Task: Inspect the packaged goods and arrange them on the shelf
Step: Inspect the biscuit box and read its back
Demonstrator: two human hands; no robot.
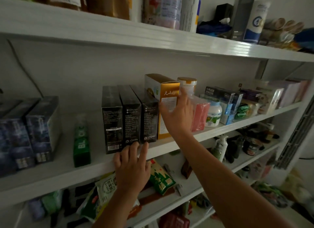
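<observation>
Resting at the front lip of the middle shelf (51, 176), the left hand (131, 163) is seen with fingers nearly straight and close together. Its fingertips are laid against the bottom front edges of the black boxes (131, 122). Nothing is gripped.

The right hand (178, 112) is raised higher and to the right, with fingers spread and straight. It is held flat across the front face of the gold box (168, 91). It is motion-blurred, so contact cannot be confirmed, and nothing is enclosed by it.

Three black boxes are stood upright, side by side and touching, narrow printed faces forward, near the shelf's front edge. The gold box is stood upright just right of them, taller, its top flap slightly lifted.

A white jar with a gold lid (186, 82) is placed behind the gold box. A pink pack (201, 115) is set just right of the right hand, then a white tub with a green label (213, 115). More small boxes are lined up further right, too blurred to identify.

A green bottle (81, 142) is stood alone left of the black boxes. Dark blue cartons (42, 125) are grouped at the far left.

Bottles and canisters (169, 6) are lined along the upper shelf. A green snack bag (161, 178) is laid among loose packets on the shelf below.
</observation>
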